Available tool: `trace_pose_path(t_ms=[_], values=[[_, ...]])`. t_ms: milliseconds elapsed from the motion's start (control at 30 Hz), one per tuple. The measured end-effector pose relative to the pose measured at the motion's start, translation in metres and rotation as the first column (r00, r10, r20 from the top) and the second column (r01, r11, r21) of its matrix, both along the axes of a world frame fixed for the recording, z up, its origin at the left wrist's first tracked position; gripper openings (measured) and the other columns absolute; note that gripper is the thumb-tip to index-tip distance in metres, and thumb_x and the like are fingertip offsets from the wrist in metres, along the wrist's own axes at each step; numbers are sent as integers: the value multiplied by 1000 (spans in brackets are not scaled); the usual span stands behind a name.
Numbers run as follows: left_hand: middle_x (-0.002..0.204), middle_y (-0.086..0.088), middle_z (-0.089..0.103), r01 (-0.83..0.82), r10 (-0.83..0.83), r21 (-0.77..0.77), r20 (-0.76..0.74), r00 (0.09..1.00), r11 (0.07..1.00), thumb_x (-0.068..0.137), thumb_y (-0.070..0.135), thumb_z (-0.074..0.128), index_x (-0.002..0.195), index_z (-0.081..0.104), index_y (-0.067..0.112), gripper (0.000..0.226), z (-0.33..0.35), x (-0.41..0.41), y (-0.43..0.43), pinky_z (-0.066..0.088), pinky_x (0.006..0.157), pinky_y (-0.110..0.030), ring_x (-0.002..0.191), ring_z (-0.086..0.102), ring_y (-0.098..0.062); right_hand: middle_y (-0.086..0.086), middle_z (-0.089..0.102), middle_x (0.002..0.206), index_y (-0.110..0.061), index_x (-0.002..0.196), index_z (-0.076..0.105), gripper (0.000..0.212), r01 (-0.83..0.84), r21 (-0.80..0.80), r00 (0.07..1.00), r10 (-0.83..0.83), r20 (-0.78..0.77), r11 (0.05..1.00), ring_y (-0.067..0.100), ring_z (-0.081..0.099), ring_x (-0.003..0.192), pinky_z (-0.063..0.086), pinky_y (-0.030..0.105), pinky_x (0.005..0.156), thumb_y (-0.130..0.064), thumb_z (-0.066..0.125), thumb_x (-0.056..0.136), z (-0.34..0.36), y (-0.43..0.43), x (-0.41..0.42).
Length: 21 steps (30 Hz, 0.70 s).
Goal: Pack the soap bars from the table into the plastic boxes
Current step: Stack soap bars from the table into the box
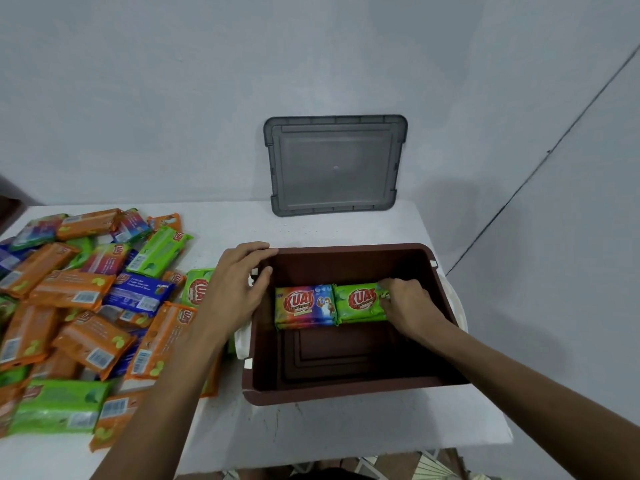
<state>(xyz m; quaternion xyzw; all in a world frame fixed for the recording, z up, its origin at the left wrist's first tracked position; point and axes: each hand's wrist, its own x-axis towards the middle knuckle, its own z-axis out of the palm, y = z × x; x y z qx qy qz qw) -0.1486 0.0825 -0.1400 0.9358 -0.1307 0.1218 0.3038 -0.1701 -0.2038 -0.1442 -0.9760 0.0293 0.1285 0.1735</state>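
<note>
A brown plastic box (346, 391) stands on the white table, open at the top. Two wrapped soap bars lie side by side on its floor at the far wall: a multicoloured soap bar (304, 305) on the left and a green soap bar (358, 302) on the right. My right hand (407, 304) reaches into the box and grips the right end of the green bar. My left hand (239, 284) holds the box's far left rim, fingers curled over the edge. A heap of several orange, green and blue soap bars (86, 313) covers the table's left side.
A grey box lid (334, 164) leans upright against the wall behind the box. A white object (459, 306) shows under the box's right side. The table's near edge (311, 459) runs just below the box, with floor beyond it.
</note>
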Motion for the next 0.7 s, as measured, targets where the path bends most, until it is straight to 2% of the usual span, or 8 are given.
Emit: trace_pose_path(t_ms=[200, 433, 567, 700], values=[[127, -1, 59, -8, 8, -8, -16, 1000, 1000, 92, 13, 60, 124, 64, 18, 33, -1, 0, -1, 34, 95, -24, 117, 48, -18, 18, 63, 117, -9, 127, 59, 33, -25, -54, 1000, 24, -13, 998, 35, 63, 100, 52, 38, 83, -19, 48, 98, 0, 3, 1], [128, 0, 58, -10, 9, -37, -22, 1000, 999, 94, 14, 57, 124, 63, 19, 32, -5, 0, 0, 34, 95, -22, 118, 48, -16, 18, 64, 113, -6, 122, 60, 31, -41, -33, 999, 41, -21, 999, 34, 65, 94, 56, 41, 80, -18, 47, 96, 5, 2, -1], [131, 3, 55, 13, -15, -47, -31, 999, 999, 97, 22, 51, 128, 60, 23, 33, -7, -1, 2, 37, 99, -25, 119, 47, -14, 16, 65, 115, -10, 127, 57, 33, -70, -74, 998, 70, -5, 995, 32, 65, 96, 53, 36, 79, -20, 49, 96, 15, 2, -3], [140, 10, 46, 75, -82, -68, -100, 992, 995, 95, 38, 41, 134, 53, 29, 42, -9, -5, 9, 38, 106, -32, 128, 43, -9, 10, 61, 131, -16, 139, 50, 45, -131, -32, 991, 132, 39, 991, 25, 60, 115, 50, 33, 94, -25, 55, 95, 32, 13, -2]])
